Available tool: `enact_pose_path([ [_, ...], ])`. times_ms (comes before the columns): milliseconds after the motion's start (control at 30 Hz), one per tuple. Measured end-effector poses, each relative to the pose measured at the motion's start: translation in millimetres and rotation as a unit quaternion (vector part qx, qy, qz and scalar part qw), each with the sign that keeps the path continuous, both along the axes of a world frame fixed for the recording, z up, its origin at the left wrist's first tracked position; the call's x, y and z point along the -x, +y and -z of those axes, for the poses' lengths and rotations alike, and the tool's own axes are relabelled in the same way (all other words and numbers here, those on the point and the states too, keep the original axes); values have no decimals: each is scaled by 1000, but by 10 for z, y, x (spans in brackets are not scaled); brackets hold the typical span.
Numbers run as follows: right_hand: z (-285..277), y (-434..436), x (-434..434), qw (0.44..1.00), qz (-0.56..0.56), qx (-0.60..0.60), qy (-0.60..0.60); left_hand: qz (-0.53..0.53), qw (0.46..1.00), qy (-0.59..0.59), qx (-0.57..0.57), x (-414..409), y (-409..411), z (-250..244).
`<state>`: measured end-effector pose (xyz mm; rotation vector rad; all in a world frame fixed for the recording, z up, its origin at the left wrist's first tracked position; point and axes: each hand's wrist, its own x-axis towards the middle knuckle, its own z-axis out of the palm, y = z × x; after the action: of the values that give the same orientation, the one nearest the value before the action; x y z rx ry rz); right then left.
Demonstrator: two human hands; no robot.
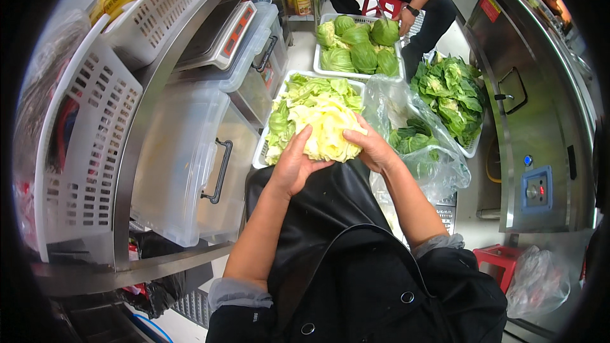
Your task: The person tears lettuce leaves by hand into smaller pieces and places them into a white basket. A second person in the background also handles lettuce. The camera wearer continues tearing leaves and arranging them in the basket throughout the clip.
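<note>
Between my two hands is an opened piece of cabbage (330,128), pale yellow inside with ruffled leaves. My left hand (296,162) grips its left and lower side, the thumb lying along the edge. On the right, my right hand (374,145) holds it with the thumb pressed on the front. Behind and under it stands a white plastic basket (261,152) filled with loose cabbage leaves (329,86). Close to my right forearm, a clear plastic bag (445,171) holds dark green leaves (413,140).
Farther off, a white basket (357,75) holds several whole cabbages (364,57). A seated person's hand (406,20) steadies one while the other holds a knife (380,7). Leafy cauliflowers (448,90) fill a basket at right, beside a steel appliance (529,138). Lidded plastic bins (176,162) line the left.
</note>
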<state>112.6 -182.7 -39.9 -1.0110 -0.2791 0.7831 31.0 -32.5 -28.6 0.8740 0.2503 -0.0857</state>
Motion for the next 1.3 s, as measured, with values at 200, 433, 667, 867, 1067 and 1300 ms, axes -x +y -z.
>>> enact_pose_path([
  [200, -11, 9, 195, 992, 25, -102, 67, 21, 997, 13, -78, 150, -40, -88],
  [433, -94, -12, 301, 979, 29, -85, 182, -94, 935, -63, -336, 288, -60, -46],
  [667, -139, 66, 348, 988, 83, -102, 80, -125, 577, -213, -778, 283, -81, -223],
  [867, -161, 99, 466, 989, 142, -8, -42, -59, 613, -178, -768, 282, -253, -375],
  [1067, -65, 88, 394, 983, 136, -81, 94, -143, 815, -171, -536, 129, -55, -4],
  [1300, 88, -55, 273, 973, 160, -23, 167, -193, 976, -17, -97, -26, 170, -41],
])
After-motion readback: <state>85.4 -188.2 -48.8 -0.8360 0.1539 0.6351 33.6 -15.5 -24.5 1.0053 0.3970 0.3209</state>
